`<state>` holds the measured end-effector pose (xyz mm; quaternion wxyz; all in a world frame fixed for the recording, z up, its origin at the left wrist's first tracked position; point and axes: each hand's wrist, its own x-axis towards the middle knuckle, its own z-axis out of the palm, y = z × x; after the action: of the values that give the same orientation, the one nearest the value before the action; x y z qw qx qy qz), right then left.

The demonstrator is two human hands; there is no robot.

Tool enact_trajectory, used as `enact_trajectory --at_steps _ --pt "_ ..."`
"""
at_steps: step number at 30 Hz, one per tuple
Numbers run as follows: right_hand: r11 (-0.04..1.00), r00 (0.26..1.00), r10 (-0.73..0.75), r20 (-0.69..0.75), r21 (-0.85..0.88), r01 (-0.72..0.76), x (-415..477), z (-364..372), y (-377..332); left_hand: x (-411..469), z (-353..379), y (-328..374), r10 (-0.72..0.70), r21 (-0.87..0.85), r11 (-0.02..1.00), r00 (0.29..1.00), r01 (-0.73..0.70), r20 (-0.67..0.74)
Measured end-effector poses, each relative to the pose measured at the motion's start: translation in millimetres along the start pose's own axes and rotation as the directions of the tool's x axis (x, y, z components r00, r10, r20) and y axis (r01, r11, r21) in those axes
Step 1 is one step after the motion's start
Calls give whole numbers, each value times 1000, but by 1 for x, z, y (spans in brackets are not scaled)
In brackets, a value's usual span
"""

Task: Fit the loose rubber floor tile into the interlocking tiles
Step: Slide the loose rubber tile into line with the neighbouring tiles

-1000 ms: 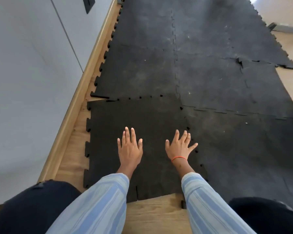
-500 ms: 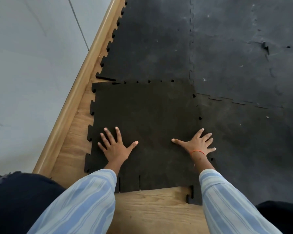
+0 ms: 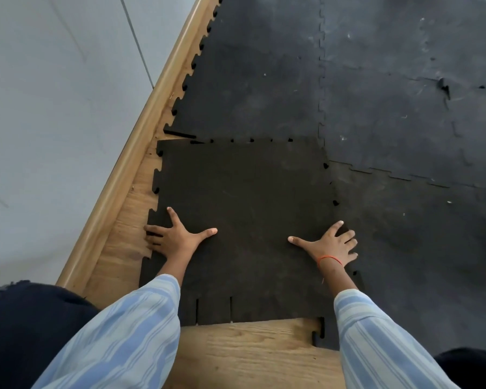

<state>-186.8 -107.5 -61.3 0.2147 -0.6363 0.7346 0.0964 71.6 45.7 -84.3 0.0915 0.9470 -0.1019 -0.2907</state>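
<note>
The loose rubber tile (image 3: 244, 209) is darker black and lies in the corner gap of the grey-black interlocking tiles (image 3: 264, 80). Its far edge meets the far tile's tabs, with small gaps showing along the seam. Its right edge lies along the right tile (image 3: 418, 248). My left hand (image 3: 177, 237) is at the tile's left edge, thumb spread on top and three fingers curled over the edge tabs. My right hand (image 3: 331, 245) lies flat with spread fingers over the right seam.
Bare wooden floor (image 3: 253, 352) shows in front of the tile and along its left side. A wooden skirting board (image 3: 141, 136) and a pale wall (image 3: 54, 108) run on the left. My knees are at the bottom corners.
Both hands slid apart from the tile's middle to its left and right edges. The left fingers now curl over the edge. My view has moved closer to the floor.
</note>
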Motion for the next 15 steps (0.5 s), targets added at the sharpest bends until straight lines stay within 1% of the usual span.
enact_trajectory --at_steps 5,10,15 --pt "999 999 38 13 21 -38 -15 11 -5 12 -9 -7 17 8 1000 1000 -17 5" --pt "998 998 60 -18 33 -60 -33 22 -6 21 -16 -14 44 19 999 999 -44 17" --pt "992 996 85 -17 92 -83 -47 29 -4 25 -24 -18 67 37 997 997 -69 40"
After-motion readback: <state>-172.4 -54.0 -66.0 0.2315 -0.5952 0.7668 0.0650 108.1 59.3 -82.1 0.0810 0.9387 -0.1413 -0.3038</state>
